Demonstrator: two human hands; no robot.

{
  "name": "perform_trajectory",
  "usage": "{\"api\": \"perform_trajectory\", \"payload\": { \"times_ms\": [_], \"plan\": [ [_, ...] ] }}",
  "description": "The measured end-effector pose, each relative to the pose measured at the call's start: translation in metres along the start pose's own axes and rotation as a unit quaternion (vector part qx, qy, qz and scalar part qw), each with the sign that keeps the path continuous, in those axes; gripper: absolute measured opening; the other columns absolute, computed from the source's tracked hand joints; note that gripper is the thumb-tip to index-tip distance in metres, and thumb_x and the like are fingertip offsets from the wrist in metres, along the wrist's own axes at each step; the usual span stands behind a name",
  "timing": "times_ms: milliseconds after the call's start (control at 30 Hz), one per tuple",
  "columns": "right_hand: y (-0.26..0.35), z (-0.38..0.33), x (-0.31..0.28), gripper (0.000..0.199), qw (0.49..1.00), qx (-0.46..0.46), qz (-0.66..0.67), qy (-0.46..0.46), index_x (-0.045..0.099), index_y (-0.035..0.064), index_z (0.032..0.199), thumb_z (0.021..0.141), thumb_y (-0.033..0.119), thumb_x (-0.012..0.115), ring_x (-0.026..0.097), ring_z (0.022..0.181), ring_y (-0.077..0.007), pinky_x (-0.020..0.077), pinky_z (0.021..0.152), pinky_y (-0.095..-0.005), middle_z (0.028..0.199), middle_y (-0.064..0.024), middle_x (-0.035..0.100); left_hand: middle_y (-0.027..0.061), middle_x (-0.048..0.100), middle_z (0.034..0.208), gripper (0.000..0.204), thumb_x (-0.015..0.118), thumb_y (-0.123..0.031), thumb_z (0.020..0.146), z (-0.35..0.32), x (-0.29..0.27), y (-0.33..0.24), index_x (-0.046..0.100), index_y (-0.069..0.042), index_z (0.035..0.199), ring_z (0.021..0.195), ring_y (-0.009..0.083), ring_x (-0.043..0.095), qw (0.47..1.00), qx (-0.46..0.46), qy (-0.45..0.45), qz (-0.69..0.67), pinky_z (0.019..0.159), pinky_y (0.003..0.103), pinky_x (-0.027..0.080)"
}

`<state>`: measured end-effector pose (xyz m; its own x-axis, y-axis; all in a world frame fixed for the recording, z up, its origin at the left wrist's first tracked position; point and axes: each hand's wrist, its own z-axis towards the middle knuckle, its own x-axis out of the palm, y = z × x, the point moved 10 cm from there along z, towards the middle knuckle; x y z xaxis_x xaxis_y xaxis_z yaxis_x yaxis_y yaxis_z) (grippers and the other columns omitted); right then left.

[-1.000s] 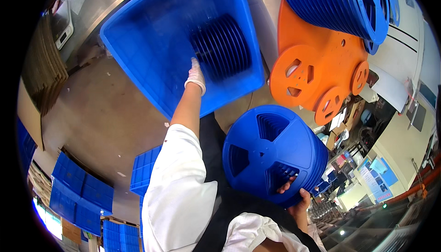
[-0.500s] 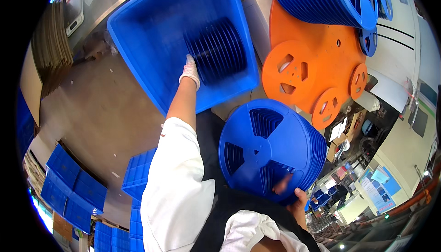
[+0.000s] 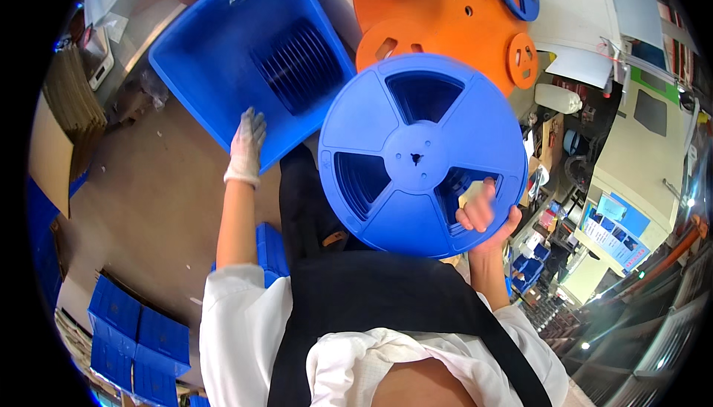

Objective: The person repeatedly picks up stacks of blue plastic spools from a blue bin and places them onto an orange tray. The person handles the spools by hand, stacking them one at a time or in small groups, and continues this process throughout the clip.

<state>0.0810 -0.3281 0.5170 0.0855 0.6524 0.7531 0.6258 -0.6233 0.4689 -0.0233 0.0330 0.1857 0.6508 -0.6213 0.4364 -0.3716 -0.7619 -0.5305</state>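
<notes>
Blue reels (image 3: 438,147) clamped in right hand (image 3: 484,223); left hand (image 3: 246,147) extended forward, grip apart.

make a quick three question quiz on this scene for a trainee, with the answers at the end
1. True or false: the left hand wears a pale glove.

2. Whose fingers show in an opening of the large blue reel in front of the chest?
A) the left hand's only
B) the right hand's only
C) both hands'
D) neither hand's

3. Fill in: the row of dark blue discs stands on edge inside a blue ____.

Key:
1. True
2. B
3. bin
</notes>
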Motion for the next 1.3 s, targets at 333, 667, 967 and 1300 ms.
{"api": "perform_trajectory", "payload": {
  "times_ms": [333,667,967,1300],
  "plan": [
    [-0.002,-0.011,0.088,0.039,0.976,-0.034,0.076,0.204,0.042,0.0076,0.104,0.088,0.037,0.062,0.045,0.053,-0.0121,0.0373,0.059,-0.0313,0.063,0.0008,0.043,0.0182,0.049,0.142,0.046,0.047,-0.029,0.101,-0.149,0.099,-0.199,0.048,-0.004,0.139,0.133,0.0391,0.042,0.82,0.431,-0.07,0.371,0.11,0.042,0.035],
    [-0.023,-0.005,0.114,0.044,0.978,0.018,0.027,0.204,0.046,0.0091,0.105,0.082,0.039,0.07,0.044,0.048,-0.0109,0.0369,0.054,-0.0306,0.058,0.0032,0.043,0.0179,0.051,0.138,0.065,0.067,-0.038,0.078,-0.297,0.349,-0.158,0.052,-0.005,0.132,0.133,0.0325,0.044,0.54,0.6,0.235,0.542,0.114,0.05,0.027],
    [-0.005,0.01,0.126,0.042,0.972,0.011,-0.009,0.234,0.044,0.0087,0.098,0.086,0.043,0.065,0.043,0.05,-0.0093,0.0382,0.056,-0.0286,0.06,0.0032,0.042,0.0228,0.046,0.142,0.053,0.059,-0.022,0.091,-0.233,0.267,-0.179,0.048,0.0,0.137,0.134,0.0388,0.04,0.617,0.54,-0.003,0.572,0.113,0.048,0.029],
    [-0.011,0.053,0.166,0.046,0.968,0.027,-0.111,0.223,0.044,0.0079,0.106,0.088,0.044,0.065,0.047,0.062,-0.0118,0.0409,0.064,-0.0321,0.071,0.0007,0.046,0.0148,0.067,0.101,0.049,0.063,-0.033,0.093,-0.201,0.206,-0.155,0.055,-0.004,0.131,0.086,0.0259,0.066,0.914,0.234,0.017,0.33,0.081,0.037,0.051]
  ]
}}
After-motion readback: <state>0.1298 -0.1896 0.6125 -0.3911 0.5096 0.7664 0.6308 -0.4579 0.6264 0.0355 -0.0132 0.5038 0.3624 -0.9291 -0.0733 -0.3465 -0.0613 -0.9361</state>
